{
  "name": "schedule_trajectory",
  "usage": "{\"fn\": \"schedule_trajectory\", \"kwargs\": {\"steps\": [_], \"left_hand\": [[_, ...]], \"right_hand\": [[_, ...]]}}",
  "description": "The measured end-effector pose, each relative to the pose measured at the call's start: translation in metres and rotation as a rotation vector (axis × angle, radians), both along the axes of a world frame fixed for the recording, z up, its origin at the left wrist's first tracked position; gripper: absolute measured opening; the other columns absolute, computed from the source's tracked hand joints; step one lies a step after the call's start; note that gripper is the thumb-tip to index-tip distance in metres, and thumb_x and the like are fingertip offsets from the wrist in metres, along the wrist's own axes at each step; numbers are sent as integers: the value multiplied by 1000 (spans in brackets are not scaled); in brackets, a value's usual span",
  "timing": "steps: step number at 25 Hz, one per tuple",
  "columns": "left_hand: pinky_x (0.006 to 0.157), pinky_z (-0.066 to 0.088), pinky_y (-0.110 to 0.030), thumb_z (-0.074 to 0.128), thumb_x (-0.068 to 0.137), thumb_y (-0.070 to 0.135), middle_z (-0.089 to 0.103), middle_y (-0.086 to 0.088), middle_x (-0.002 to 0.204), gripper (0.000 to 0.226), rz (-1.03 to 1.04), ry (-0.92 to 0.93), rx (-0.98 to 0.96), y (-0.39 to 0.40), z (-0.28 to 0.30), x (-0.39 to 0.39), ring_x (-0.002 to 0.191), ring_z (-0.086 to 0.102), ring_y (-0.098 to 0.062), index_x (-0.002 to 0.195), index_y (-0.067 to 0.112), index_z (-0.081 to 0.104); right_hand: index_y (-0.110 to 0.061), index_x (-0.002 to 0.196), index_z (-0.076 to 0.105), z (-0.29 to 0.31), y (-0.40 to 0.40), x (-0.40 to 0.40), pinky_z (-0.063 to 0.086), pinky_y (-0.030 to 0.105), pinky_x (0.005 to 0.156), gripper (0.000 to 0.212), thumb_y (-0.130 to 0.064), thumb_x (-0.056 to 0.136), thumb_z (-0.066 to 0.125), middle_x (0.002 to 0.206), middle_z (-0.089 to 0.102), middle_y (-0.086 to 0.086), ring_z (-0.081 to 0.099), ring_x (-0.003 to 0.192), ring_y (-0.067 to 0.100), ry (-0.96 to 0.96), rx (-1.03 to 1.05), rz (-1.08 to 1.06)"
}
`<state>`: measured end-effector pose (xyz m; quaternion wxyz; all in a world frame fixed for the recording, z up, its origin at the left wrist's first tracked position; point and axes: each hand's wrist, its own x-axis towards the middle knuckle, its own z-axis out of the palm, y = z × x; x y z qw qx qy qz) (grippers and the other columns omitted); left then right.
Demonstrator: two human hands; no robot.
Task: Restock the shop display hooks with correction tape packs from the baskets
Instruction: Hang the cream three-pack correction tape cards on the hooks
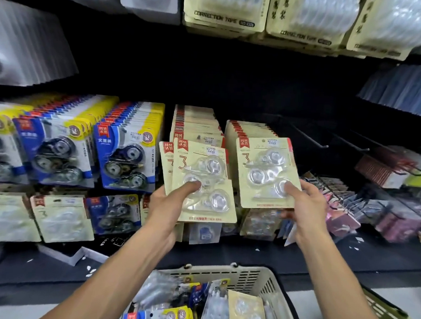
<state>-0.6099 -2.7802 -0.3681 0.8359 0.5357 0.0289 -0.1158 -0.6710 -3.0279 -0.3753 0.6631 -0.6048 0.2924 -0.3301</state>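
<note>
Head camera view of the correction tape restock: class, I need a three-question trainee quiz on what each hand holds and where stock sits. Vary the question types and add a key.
1. True or false: the right hand holds a single beige correction tape pack.
2. The left hand grips: A) blue packs, B) at least two beige packs, C) nothing.
3. Fill in: spare stock lies below in a beige ____.

Key: 1 true; 2 B; 3 basket.
</note>
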Motion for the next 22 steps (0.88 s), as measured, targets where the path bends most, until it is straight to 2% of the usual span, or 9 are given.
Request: {"fn": "schedule_trajectory", "kwargs": {"steps": [4,7,9,11,12,15,17,19,22], "left_hand": [[90,59,-46,80,82,7,79,-3,102,29,-2,-2,-20,-5,3,-2,98,75,-28,109,17,73],[94,58,-48,80,82,7,79,-3,102,27,8,12,-43,-6,3,-3,100,74,-29,106,18,73],[94,57,-49,80,82,7,79,-4,103,27,2,9,-49,-6,2,-4,101,74,-30,105,18,72],[94,56,-49,80,82,8,79,-4,103,27,-7,3,-56,-6,0,-5,102,74,-31,106,18,72],[95,56,-49,80,82,8,79,-4,103,27,-10,1,-61,-5,0,-4,103,73,-31,107,18,72],[95,56,-47,81,80,8,78,-5,108,35,-32,-6,-91,-4,-1,-2,105,73,-30,113,16,72],[89,58,-42,83,74,11,78,-5,109,45,-53,-25,-111,-6,0,-4,104,74,-28,117,15,70],[81,61,-37,84,67,15,78,-4,109,55,-62,-60,-111,-10,1,-5,100,75,-24,119,15,69],[80,62,-37,81,72,25,78,-4,109,49,-61,-84,-125,-15,3,-7,98,76,-21,119,16,69]], "right_hand": [[-25,110,53,-6,-2,-1,49,30,43,31,-27,88,74,113,64,6,65,65,26,20,-90,-173],[-27,106,52,-11,4,-3,56,40,55,31,-38,87,74,103,66,5,68,66,26,97,-209,-161],[-23,108,55,-17,4,-1,56,39,61,31,-37,89,73,100,65,5,67,68,23,192,-323,-119],[-15,122,58,-18,4,3,57,33,66,30,-18,94,69,109,62,3,67,79,23,127,-127,-5],[-16,129,57,-18,4,5,58,33,73,36,-11,94,67,116,59,1,66,90,22,116,-35,42],[-22,128,59,-10,10,4,57,41,91,35,-21,94,69,124,61,-2,65,103,20,180,-44,161],[-18,117,64,2,25,-1,59,41,84,29,-32,93,69,108,72,1,71,90,20,140,-31,419],[-13,111,66,10,43,-6,60,37,69,32,-32,86,72,92,74,0,69,73,15,135,-100,638],[-5,106,65,5,52,-3,57,29,52,28,-19,84,77,92,71,8,68,71,16,115,-138,591]]}}
